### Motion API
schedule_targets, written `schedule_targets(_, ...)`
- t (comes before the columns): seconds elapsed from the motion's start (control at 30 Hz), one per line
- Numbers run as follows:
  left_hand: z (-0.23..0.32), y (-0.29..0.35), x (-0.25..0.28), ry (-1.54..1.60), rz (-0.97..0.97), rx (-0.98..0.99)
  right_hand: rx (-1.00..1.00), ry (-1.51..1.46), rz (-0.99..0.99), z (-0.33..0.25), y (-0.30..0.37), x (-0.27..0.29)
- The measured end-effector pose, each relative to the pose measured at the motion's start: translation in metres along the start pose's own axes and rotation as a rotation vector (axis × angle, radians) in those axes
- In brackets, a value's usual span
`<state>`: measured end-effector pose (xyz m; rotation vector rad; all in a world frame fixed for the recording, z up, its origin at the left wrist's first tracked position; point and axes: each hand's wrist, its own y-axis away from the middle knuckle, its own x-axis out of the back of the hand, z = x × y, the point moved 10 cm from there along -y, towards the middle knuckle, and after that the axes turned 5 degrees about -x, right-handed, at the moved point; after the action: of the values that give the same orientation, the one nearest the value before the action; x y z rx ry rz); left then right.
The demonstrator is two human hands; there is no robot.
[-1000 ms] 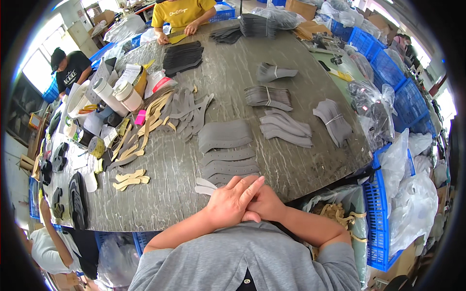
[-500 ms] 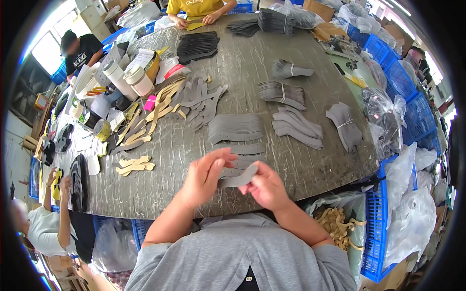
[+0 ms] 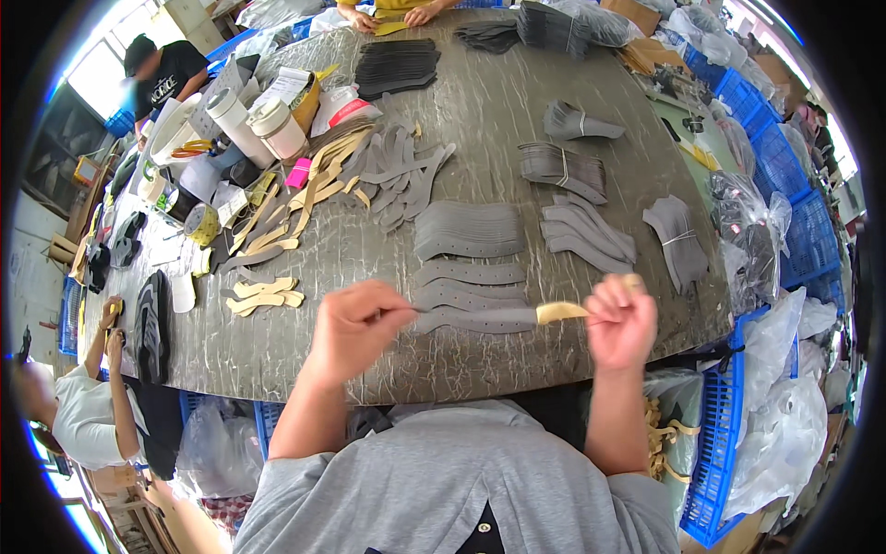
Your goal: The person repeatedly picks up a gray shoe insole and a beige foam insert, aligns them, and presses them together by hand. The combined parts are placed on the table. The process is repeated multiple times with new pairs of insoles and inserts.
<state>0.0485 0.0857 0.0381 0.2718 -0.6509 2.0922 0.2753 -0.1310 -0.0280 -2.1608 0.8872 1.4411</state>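
My left hand (image 3: 358, 331) is closed in a pinch on one end of a thin grey strip (image 3: 480, 311), which is blurred and stretched sideways. My right hand (image 3: 620, 321) is closed on a pale yellow strip (image 3: 561, 312) that meets the grey one; whether they are one piece or two layers I cannot tell. Below and just beyond the held strip, several curved grey pieces with small holes (image 3: 471, 273) lie spaced in a row on the table. A neat overlapping stack of grey pieces (image 3: 469, 229) lies past them.
Banded grey bundles (image 3: 676, 242) and loose grey pieces (image 3: 586, 233) lie on the dark table (image 3: 369, 369). Left are grey and yellow strips (image 3: 268, 294), jars (image 3: 277, 129) and a shoe upper (image 3: 152, 328). Blue crates (image 3: 724, 443) stand right. Co-workers sit around.
My hands have moved apart, left hand leftward and right hand rightward. The grey strip, curled between them before, is now stretched out, with a yellow part showing at my right hand.
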Motion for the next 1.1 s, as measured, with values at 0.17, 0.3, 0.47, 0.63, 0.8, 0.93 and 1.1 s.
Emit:
schedule_targets(0.17, -0.066, 0.033, 0.001, 0.098, 0.004, 0.51, -0.219, 0.877, 0.11, 0.027, 0.025, 0.021)
schedule_targets(0.3, -0.075, 0.031, -0.021, 0.172, -0.075, 0.553, -0.34, 0.845, 0.069, 0.081, 0.031, 0.023)
schedule_targets(0.47, -0.093, 0.028, -0.036, 0.079, -0.146, 0.582, -0.3, 0.969, 0.123, 0.081, 0.018, 0.047)
schedule_targets(0.63, -0.12, 0.028, -0.052, -0.148, -0.211, 0.568, -0.142, 1.351, 0.206, 0.074, 0.008, 0.062)
schedule_targets(0.8, -0.129, 0.029, -0.06, -0.241, -0.225, 0.53, -0.097, 1.458, 0.22, 0.073, 0.006, 0.061)
schedule_targets(0.93, -0.121, 0.026, -0.06, -0.292, -0.212, 0.467, -0.087, 1.525, 0.222, 0.072, 0.005, 0.06)
schedule_targets(1.1, -0.122, 0.026, -0.061, -0.298, -0.216, 0.482, -0.059, 1.532, 0.219, 0.071, 0.005, 0.063)
